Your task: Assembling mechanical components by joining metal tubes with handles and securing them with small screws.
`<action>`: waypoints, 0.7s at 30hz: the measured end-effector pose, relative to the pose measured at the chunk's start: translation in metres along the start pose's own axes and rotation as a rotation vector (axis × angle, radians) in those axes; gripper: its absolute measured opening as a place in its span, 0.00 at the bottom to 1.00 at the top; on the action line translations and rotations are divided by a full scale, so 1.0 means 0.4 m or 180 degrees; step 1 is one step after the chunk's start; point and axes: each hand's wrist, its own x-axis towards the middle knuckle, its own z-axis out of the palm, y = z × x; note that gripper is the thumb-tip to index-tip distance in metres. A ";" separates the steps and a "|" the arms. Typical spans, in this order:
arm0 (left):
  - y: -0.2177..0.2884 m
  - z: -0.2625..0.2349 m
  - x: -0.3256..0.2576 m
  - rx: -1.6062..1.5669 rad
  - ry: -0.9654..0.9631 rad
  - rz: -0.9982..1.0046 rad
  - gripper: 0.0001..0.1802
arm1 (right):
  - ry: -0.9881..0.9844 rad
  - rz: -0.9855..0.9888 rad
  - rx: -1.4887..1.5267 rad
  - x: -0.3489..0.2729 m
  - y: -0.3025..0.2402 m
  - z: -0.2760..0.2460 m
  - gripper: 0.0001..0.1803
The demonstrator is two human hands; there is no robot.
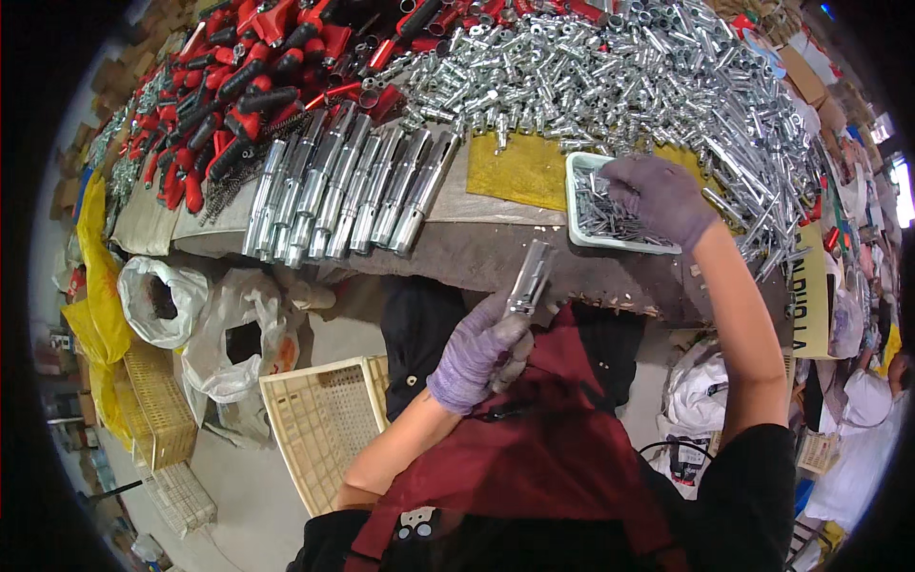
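My left hand (479, 348), in a purple glove, grips a shiny metal tube (530, 277) and holds it upright in front of the table's near edge. My right hand (660, 196), also gloved, reaches into a small white tray (576, 195) of little dark metal pins, fingers curled down onto them; whether it has picked any up is hidden. A row of several matching metal tubes (345, 191) lies side by side on the table to the left.
A large heap of silver metal parts (610, 76) covers the table's back and right. Red-and-black handles (238, 76) pile up at the back left. Below the table stand a cream plastic crate (319, 419), white plastic bags (224, 334) and a yellow basket (157, 400).
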 end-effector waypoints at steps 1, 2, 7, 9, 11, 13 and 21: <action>-0.007 -0.012 -0.001 -0.0159 0.0066 -0.0075 0.34 | -0.0247 0.0136 -0.0795 0.008 0.018 0.006 0.11; -0.014 -0.023 -0.002 -0.0319 0.0133 -0.0152 0.37 | -0.0233 0.0145 -0.0808 0.008 0.023 0.018 0.11; -0.020 -0.032 -0.005 -0.0303 0.0020 -0.0091 0.28 | -0.0607 -0.0093 -0.1214 0.041 0.053 0.054 0.08; -0.014 -0.028 -0.006 -0.0347 0.0051 -0.0080 0.27 | -0.0555 -0.0176 -0.1187 0.048 0.058 0.054 0.09; -0.005 -0.023 -0.006 -0.0344 0.0036 -0.0029 0.28 | -0.0850 0.0048 -0.1124 0.052 0.062 0.049 0.09; -0.007 -0.030 -0.007 -0.0357 0.0067 -0.0001 0.28 | -0.0712 0.0102 -0.1085 0.046 0.040 0.035 0.09; -0.022 -0.043 -0.005 -0.0324 0.0177 -0.0098 0.24 | 0.0204 -0.0733 0.1156 -0.075 -0.245 0.004 0.09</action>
